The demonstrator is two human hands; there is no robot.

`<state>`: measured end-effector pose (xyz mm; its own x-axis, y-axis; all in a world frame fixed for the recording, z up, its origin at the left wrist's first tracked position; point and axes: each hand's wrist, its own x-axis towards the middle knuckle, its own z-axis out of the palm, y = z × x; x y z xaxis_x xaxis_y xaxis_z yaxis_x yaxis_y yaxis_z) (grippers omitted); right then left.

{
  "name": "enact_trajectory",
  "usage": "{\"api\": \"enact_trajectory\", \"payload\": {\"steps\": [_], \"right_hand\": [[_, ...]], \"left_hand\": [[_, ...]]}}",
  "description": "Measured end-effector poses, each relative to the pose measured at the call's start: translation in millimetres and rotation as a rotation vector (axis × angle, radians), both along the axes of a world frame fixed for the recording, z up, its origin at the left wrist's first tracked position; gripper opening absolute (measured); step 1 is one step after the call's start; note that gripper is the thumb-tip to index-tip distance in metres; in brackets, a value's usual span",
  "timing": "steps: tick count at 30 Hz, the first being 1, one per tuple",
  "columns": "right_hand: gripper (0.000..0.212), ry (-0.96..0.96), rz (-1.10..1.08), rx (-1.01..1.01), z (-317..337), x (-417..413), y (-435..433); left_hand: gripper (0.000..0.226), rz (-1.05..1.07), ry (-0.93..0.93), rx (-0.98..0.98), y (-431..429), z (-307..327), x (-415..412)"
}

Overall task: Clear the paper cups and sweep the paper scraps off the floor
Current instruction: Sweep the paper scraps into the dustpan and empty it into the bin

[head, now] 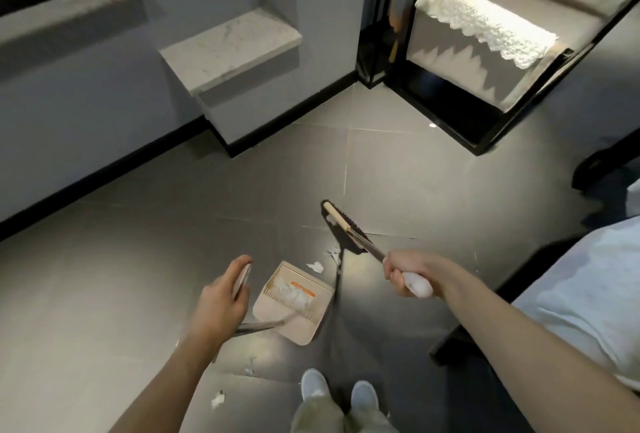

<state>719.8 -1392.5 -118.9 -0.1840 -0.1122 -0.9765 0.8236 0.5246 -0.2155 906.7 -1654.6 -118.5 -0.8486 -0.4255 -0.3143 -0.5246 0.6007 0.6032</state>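
Observation:
My left hand grips the top of the dustpan's long handle. The beige dustpan sits on the dark tiled floor in front of my feet and holds a heap of white paper scraps. My right hand grips the white end of the broom handle. The broom head, dark bristles under a pale bar, rests on the floor beyond the pan. Loose white scraps lie by the pan's mouth, under the broom, and near my left foot. No paper cup is in view.
A bed with white sheets fills the right edge. A grey wall with a black skirting and a marble ledge runs along the left. A black-framed glass partition stands at the back right. My grey shoes are at the bottom.

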Motion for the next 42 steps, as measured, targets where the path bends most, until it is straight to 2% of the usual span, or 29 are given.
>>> {"api": "enact_trajectory", "payload": {"steps": [3, 6, 11, 15, 19, 24, 28, 31, 34, 38, 42], "right_hand": [[0.017, -0.067, 0.039, -0.032, 5.6, 26.8, -6.4], [0.035, -0.123, 0.067, -0.061, 20.0, 50.4, -10.3], [0.013, -0.206, 0.176, -0.046, 44.7, 73.5, -7.0], [0.057, -0.027, 0.192, -0.071, 62.2, 85.8, 11.2], [0.064, 0.088, 0.172, -0.063, 79.2, 76.3, 26.4], [0.061, 0.113, -0.034, -0.097, 77.5, 23.2, 41.4], [0.034, 0.093, -0.159, -0.134, 73.6, -39.9, 52.1], [0.032, 0.109, -0.207, -0.122, 66.5, -101.0, 70.5], [0.018, 0.087, -0.274, -0.111, 62.6, -166.5, 94.6], [0.038, 0.139, -0.37, -0.103, 53.5, -254.7, 133.7], [0.022, 0.155, -0.407, -0.099, 48.5, -336.1, 167.2]], "left_hand": [[0.039, -0.024, 0.021, 0.013, -2.3, 2.9, -4.9], [0.037, -0.049, 0.03, 0.002, -3.4, 1.8, -10.9], [0.036, -0.064, 0.063, -0.002, -7.8, 1.6, -10.6], [0.037, -0.051, 0.056, 0.0, -15.2, 2.5, -13.0], [0.036, -0.04, 0.073, 0.0, -11.7, 4.6, -31.4], [0.035, -0.037, 0.098, 0.014, -2.1, 7.3, -66.7], [0.033, -0.032, 0.14, 0.008, 12.2, 12.4, -105.6], [0.034, -0.024, 0.143, 0.007, 26.1, 15.1, -146.9], [0.034, -0.005, 0.121, 0.007, 45.2, 16.9, -197.9], [0.034, 0.005, 0.099, 0.012, 74.3, 19.6, -271.2], [0.035, -0.019, 0.07, 0.023, 98.9, 19.8, -334.2]]}}
